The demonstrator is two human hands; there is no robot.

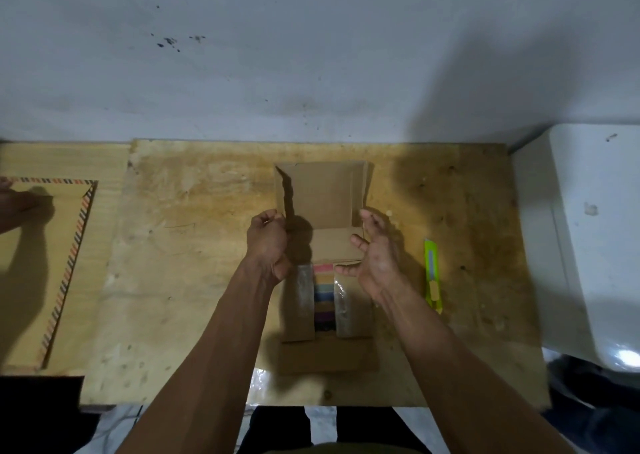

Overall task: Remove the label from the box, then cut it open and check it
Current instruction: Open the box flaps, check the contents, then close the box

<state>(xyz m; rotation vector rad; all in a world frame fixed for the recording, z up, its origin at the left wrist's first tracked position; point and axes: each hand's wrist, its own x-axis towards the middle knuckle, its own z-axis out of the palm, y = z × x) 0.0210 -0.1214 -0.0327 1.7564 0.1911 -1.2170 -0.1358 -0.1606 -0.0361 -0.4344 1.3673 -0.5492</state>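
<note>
Left hand (268, 242): your fingers are curled round the left edge of the raised lid flap, pinching the cardboard at its lower corner.
Right hand (375, 254): your fingers are spread and loosely bent, palm turned toward the box, holding nothing; the fingertips sit just beside the right edge of the flap, and you cannot tell from this view whether they touch it.
Cardboard box (325, 315): it lies open on the middle of the worktop, between your two forearms, with its lid flap (322, 194) standing up at the far side and a front flap lying flat toward you.
Contents: a stack of coloured strips (323, 296), pink at the far end running through blue to dark purple, shows down the middle of the box, with clear plastic wrapping (343, 308) on either side.
Utility knife (433, 277): green and yellow, it lies on the worktop just right of your right wrist, pointing away from you.
Worktop (194, 263): a worn plywood board set against a grey wall.
Envelope (45, 263): a brown one with a striped border lies at the far left, well apart from the box.
White object (595, 228): it stands at the right edge of the worktop.
</note>
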